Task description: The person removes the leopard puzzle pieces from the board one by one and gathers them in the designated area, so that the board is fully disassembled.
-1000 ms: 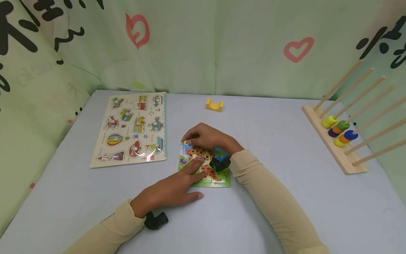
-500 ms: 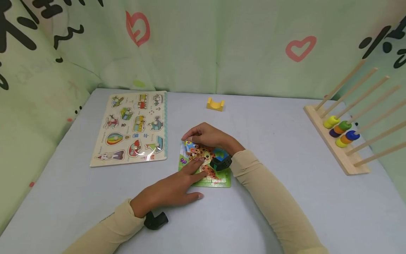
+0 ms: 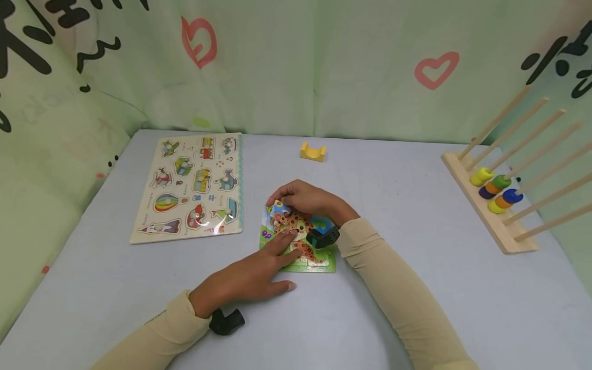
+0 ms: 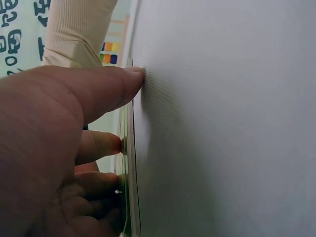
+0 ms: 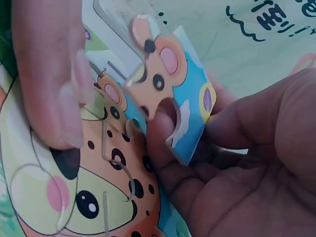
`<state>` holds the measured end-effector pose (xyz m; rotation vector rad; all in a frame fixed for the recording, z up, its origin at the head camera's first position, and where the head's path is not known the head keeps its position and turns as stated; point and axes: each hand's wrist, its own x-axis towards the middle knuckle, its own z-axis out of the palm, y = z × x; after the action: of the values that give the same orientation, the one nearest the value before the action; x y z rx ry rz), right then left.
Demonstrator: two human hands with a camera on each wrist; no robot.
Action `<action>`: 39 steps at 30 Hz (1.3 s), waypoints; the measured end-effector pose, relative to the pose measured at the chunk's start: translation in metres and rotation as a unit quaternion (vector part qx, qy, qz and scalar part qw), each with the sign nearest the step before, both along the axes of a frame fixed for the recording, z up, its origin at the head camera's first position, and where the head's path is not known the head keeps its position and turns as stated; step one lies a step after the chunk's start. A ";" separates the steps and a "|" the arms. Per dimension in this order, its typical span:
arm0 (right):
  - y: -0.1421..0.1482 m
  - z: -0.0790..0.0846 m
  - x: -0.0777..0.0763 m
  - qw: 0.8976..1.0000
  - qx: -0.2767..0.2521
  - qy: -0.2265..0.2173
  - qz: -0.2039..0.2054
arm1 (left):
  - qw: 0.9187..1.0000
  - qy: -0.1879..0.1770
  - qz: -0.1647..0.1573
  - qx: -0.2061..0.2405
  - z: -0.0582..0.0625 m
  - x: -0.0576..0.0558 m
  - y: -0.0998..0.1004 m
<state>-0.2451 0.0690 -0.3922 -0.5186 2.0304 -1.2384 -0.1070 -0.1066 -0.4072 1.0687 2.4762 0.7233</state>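
Note:
A leopard jigsaw puzzle (image 3: 305, 266) in a green-edged frame lies flat in the middle of the table. My left hand (image 3: 252, 275) rests on its lower left part with fingers spread, the thumb off the near edge on the table. In the left wrist view those fingertips (image 4: 114, 144) touch the puzzle's top. At the far left corner my right hand (image 3: 307, 198) pinches a puzzle piece (image 5: 192, 94) with a mouse's face, blue sky and a rounded notch. The piece is tilted up above the leopard picture (image 5: 126, 170). Part of the puzzle is hidden under both hands.
A wooden picture board (image 3: 147, 218) with vehicle shapes lies at the left. A small yellow arch-shaped block (image 3: 313, 152) sits at the back. On the right stands a wooden peg rack (image 3: 492, 218) with colored beads on some pegs. A printed curtain (image 3: 370, 103) surrounds the table.
My right hand has shifted slightly right, and the mouse piece in its fingers has come up from the puzzle's far left corner into a tilt. The left hand stays in place.

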 end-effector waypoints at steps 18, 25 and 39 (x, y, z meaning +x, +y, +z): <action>-0.002 0.007 0.000 0.996 0.041 0.076 0.028 | 1.000 0.015 -0.004 -0.011 -0.003 0.001 0.001; 0.005 0.010 0.000 0.994 0.051 0.101 -0.001 | 1.000 0.009 0.000 -0.016 -0.003 0.001 0.000; 0.024 0.009 -0.003 0.988 0.042 0.146 -0.041 | 1.000 0.018 -0.005 -0.005 -0.002 0.002 0.000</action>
<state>-0.2481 0.0932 -0.3834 -0.6100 2.3590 -1.1743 -0.1048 -0.1066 -0.4088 1.0992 2.5010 0.6934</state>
